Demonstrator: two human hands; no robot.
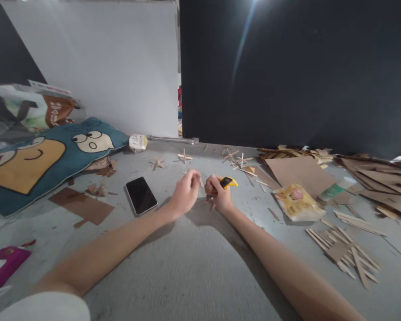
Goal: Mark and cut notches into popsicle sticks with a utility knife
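Observation:
My right hand [218,194] is closed around a yellow and black utility knife [232,182], whose rear end sticks out to the right. Close beside it, my left hand [187,191] pinches a short, pale wooden stick [201,182] in its fingertips. Both hands are just above the grey table, a small gap apart. Beneath the right hand lie some small reddish-brown pieces [211,205], partly hidden by it. Beyond the hands are crossed-stick shapes, one a standing wooden cross [185,156] and another a flatter one [157,163].
A phone [141,195], brown cardboard [82,206] and a blue cushion [53,156] are on the left. To the right are a yellow tissue pack [297,203], a glue stick [336,189], craft sticks [345,252] and cardboard sheets [384,178]. Upright panels [297,76] border the back.

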